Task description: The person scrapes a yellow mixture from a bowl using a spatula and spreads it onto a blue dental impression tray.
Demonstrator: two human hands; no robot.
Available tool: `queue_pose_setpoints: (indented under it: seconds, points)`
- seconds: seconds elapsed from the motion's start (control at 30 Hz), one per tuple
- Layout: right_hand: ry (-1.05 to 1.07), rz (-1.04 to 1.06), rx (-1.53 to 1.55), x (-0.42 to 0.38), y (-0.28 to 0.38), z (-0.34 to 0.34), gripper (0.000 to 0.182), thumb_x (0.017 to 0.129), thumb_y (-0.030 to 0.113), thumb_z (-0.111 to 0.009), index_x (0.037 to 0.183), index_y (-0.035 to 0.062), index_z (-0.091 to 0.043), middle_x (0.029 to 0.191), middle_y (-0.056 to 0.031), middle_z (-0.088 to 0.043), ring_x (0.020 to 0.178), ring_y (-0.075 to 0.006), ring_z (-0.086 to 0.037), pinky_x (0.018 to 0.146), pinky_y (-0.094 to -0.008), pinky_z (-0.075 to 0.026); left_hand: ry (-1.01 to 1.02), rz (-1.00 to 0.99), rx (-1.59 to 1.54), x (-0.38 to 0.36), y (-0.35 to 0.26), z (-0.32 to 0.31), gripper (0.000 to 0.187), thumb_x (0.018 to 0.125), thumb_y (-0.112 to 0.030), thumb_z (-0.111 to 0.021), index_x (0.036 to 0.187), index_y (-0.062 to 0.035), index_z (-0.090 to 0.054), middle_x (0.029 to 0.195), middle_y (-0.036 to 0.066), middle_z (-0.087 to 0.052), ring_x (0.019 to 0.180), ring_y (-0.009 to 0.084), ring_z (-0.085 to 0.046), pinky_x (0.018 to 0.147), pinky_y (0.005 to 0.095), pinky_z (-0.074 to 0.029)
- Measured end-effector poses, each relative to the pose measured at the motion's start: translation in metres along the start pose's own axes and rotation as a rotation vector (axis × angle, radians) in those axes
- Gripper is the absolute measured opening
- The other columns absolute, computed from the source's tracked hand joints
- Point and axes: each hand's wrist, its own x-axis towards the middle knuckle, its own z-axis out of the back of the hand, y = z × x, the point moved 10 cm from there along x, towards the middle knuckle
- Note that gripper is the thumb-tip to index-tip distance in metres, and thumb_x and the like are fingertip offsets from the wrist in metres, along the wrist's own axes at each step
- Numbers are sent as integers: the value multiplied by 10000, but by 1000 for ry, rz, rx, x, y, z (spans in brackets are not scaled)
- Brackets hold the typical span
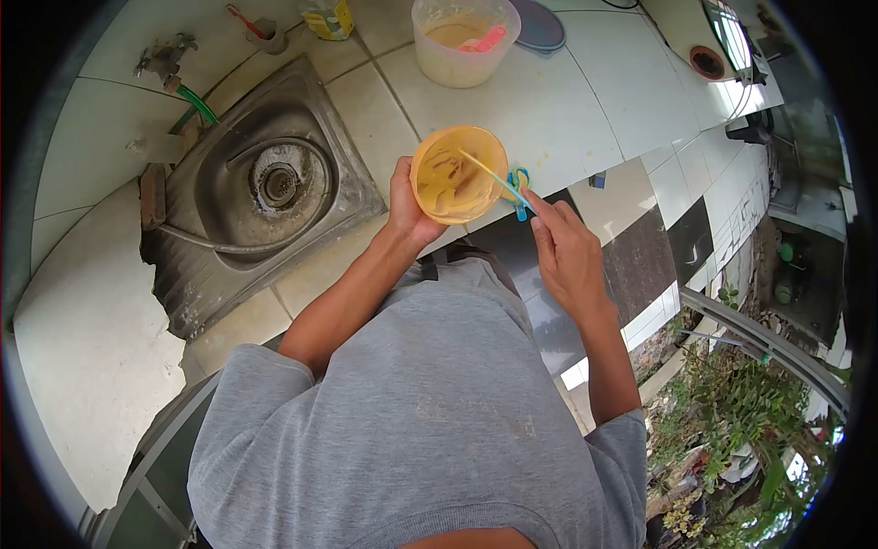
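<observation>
My left hand (pixel 408 210) is closed around the side of a yellow-orange bowl (pixel 460 209), tilted so that its inside faces me. Creamy yellow batter-like residue coats the inner wall. A thin stick-like utensil (pixel 498 180), light blue toward the grip and pale at the tip, is pinched in my right hand (pixel 569 254). Its tip reaches over the bowl's opening, and its working end is hard to make out. Just behind the bowl's right side, a blue and yellow item (pixel 519 188) lies at the counter edge, partly covered by the utensil.
On the tiled counter (pixel 585 114) stands a translucent tub (pixel 457 71) of pale mixture with a pink-red scoop (pixel 492 38), beside a grey-blue lid (pixel 540 27). A steel sink (pixel 217 197) lies left, under a tap (pixel 166 59) with a green hose (pixel 196 102). Plants (pixel 732 393) grow at lower right.
</observation>
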Motion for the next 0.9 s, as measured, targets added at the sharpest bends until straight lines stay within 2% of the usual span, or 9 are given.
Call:
queue_pose_setpoints:
  seconds: [0.03, 0.23, 0.37, 0.47, 0.53, 0.57, 0.63, 0.73, 0.9]
  points:
    - [73, -15, -182, 1, 0, -4, 314, 911, 121, -582, 1223, 106, -616, 829, -103, -581, 746, -239, -651, 611, -351, -502, 6, 3, 12, -4, 0, -5, 519, 878, -334, -356, 1262, -32, -530, 1262, 148, -569, 1153, 315, -557, 1013, 494, -438]
    - [-33, 200, -257, 2, 16, -16, 348, 881, 128, -614, 1228, 144, -631, 804, -88, -550, 649, -235, -615, 563, -369, -491, 82, 56, 37, -8, 3, -13, 524, 886, -337, -344, 1261, -19, -529, 1262, 148, -569, 1158, 306, -558, 1019, 487, -439]
    - [61, 177, -273, -5, 14, -31, 350, 879, 114, -606, 1227, 142, -630, 774, -91, -550, 640, -247, -620, 553, -365, -491, 60, 27, 111, -5, 1, -12, 534, 892, -352, -333, 1258, -18, -532, 1256, 149, -574, 1150, 301, -565, 1009, 472, -449]
    - [147, 143, -122, -14, -2, -47, 331, 899, 128, -598, 1228, 139, -629, 755, -108, -575, 600, -221, -599, 545, -352, -481, 11, -19, 147, 4, -1, -2, 504, 913, -347, -306, 1233, -32, -534, 1229, 139, -585, 1133, 289, -576, 998, 454, -459]
    - [174, 8, 375, -17, -23, -60, 296, 950, 169, -567, 1232, 95, -619, 727, -71, -591, 544, -131, -510, 493, -277, -419, -26, -94, 223, 5, -5, -2, 483, 924, -341, -291, 1216, -43, -532, 1209, 128, -591, 1123, 272, -578, 992, 437, -461]
    - [171, 5, 373, -19, -25, -62, 296, 950, 169, -567, 1232, 95, -619, 727, -71, -591, 544, -131, -510, 493, -277, -419, -63, -172, 298, 4, -13, -1, 463, 935, -335, -275, 1199, -54, -531, 1188, 117, -596, 1113, 256, -579, 986, 420, -463]
    - [345, -482, 982, -41, -52, -95, 330, 995, 228, -524, 1245, 24, -593, 757, -12, -563, 557, -38, -379, 482, -198, -313, -52, -225, 324, 4, -20, -6, 446, 941, -329, -268, 1187, -65, -530, 1171, 105, -599, 1106, 240, -577, 980, 405, -462]
    - [246, -538, 1337, -57, -55, -102, 364, 994, 237, -531, 1278, 14, -567, 791, -5, -578, 565, -14, -349, 487, -164, -272, -52, -290, 327, 5, -30, -3, 429, 947, -326, -267, 1168, -73, -533, 1149, 90, -602, 1097, 218, -572, 972, 380, -459]
    - [-98, -349, 1003, -60, -52, -97, 321, 992, 154, -510, 1288, 51, -585, 795, -11, -560, 579, -46, -401, 502, -193, -334, -83, -288, 207, 11, -36, 11, 468, 923, -299, -289, 1211, -38, -551, 1195, 119, -603, 1100, 267, -574, 976, 427, -454]
